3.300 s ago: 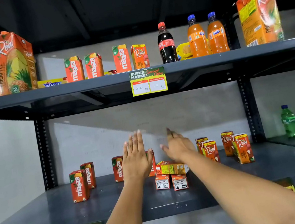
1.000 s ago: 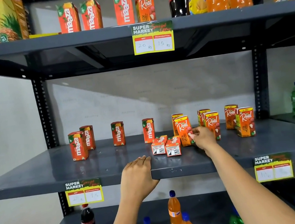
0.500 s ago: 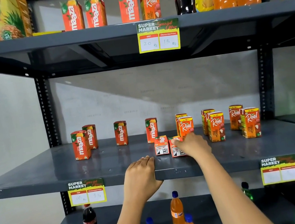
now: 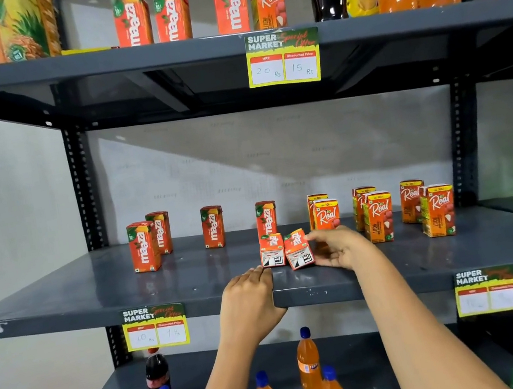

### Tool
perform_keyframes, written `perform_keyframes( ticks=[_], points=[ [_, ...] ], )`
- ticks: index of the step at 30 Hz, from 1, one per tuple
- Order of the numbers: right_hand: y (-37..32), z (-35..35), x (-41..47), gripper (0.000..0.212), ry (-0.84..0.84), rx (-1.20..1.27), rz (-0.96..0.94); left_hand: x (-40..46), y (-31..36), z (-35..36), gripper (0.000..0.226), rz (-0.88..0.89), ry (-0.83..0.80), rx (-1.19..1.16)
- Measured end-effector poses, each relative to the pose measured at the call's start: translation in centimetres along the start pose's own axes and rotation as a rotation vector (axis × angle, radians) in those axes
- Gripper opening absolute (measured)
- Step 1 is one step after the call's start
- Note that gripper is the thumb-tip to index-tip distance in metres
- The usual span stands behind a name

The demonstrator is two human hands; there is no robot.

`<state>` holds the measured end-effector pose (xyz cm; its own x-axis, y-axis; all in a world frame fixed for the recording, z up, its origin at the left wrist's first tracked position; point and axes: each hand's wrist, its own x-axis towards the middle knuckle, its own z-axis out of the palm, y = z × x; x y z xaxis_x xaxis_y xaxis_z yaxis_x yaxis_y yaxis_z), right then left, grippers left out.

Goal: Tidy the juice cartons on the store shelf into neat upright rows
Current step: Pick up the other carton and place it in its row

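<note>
Two Maaza cartons lie toppled on the middle shelf (image 4: 96, 299), bases turned toward the front edge, so they break the upright rows behind them. The right toppled carton (image 4: 298, 248) is the landmark here. The right hand (image 4: 339, 248) is just to its right, fingers curled around its side and top in a closing grasp, probably to tip it back onto its base. Touching it on the left lies the left toppled carton (image 4: 272, 250), not yet handled. Below and left of it, the left hand (image 4: 249, 300) grips nothing from the display; its fingers hook over the shelf's front lip, seemingly to steady the reach. Behind the landmark carton stands an upright Maaza carton (image 4: 266, 218), with more Maaza cartons spaced out well to the left. Behind and to the right stand the Real cartons (image 4: 379, 216) in upright pairs, already neat. My guess is that the fallen pair belongs with the Maaza side.
</note>
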<state>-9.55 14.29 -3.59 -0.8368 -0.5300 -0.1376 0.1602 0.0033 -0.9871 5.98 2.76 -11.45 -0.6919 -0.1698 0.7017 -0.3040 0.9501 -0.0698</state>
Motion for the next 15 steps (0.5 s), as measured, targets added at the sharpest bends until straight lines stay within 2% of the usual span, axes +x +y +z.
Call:
perform_keyframes(
  ticks=[2,7,11,15],
  points=[
    [0.5,0.0,0.0,0.038,0.023,0.067,-0.062,0.0,0.0,0.0,0.043,-0.002,0.004,-0.012],
    [1.7,0.3,-0.2,0.007,0.006,0.209,-0.270,0.0,0.0,0.1,0.048,0.001,-0.010,-0.002],
    [2.3,-0.1,-1.5,0.013,-0.057,0.234,-0.505,-0.2,0.2,0.3,0.048,-0.001,-0.014,-0.016],
    [2.4,0.2,-2.4,0.014,-0.108,0.258,-0.601,0.0,0.0,0.3,0.049,-0.005,-0.019,-0.008]
  ],
)
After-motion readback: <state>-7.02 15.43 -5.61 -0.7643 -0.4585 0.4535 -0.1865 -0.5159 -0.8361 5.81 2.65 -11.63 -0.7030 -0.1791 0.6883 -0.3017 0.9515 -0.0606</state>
